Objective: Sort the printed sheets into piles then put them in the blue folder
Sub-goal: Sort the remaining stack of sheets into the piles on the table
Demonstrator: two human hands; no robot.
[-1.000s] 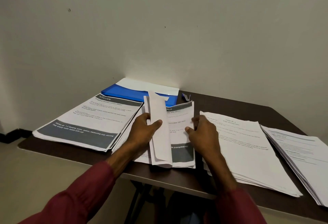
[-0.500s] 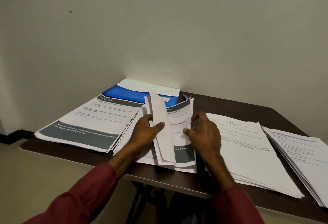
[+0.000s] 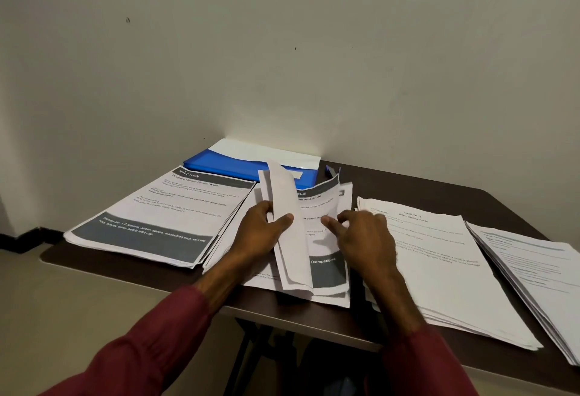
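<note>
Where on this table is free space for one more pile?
Bare table lies at the back right, behind the TASK pile, right of the blue folder. Only a thin strip fronts the KITCHEN pile. The middle is crowded.

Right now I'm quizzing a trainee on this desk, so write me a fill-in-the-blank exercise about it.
1. The folder at the back is ____.
2. The leftmost pile has a top sheet headed ____.
3. The left hand grips the lifted sheets with its ____ on their front.
Missing words: blue; KITCHEN; thumb.
</note>
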